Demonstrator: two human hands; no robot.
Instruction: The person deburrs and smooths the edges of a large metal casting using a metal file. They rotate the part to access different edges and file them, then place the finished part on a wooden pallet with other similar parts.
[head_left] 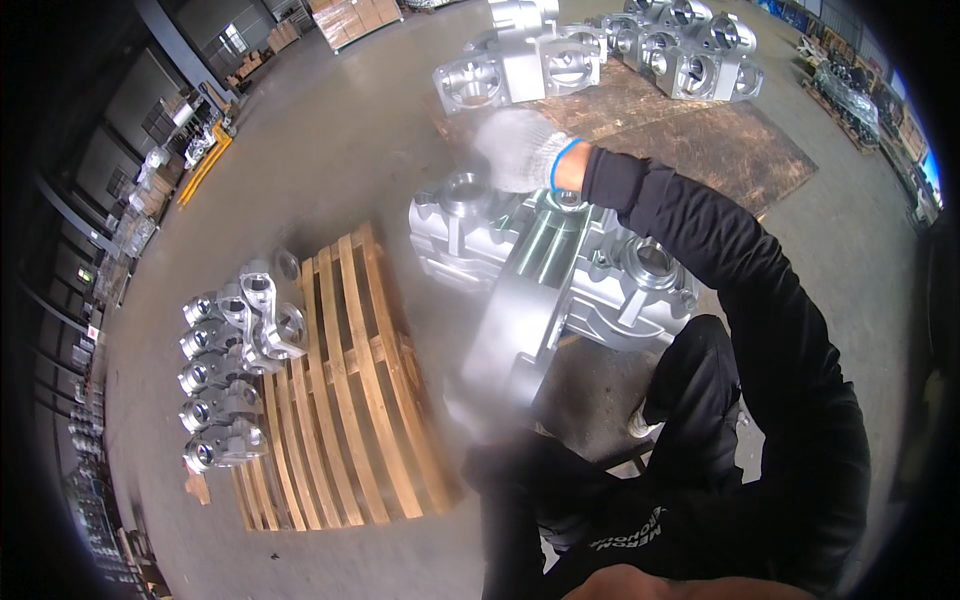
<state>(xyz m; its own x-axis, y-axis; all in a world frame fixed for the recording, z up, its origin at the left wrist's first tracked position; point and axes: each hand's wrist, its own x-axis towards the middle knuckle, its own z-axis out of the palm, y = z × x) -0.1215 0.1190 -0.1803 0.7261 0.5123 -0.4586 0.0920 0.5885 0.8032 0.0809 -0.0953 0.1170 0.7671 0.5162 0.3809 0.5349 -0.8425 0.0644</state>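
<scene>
My right hand (520,150), in a light grey knit glove with a blue cuff edge, is over the far end of a large silver metal casting (540,290). Its fingers are smeared by motion, so I cannot tell whether they hold anything or touch the metal. The casting has a long ribbed middle beam and round bored bosses at its sides. It lies in front of my knees, and its near left end is blurred. My left hand does not show.
Left of the casting lies a wooden pallet (340,390), with several silver forked metal parts (225,390) along its left side. Beyond, more castings (520,70) rest on brown boards (730,145). A yellow pallet jack (205,165) stands far left; wrapped goods (845,95) are at far right.
</scene>
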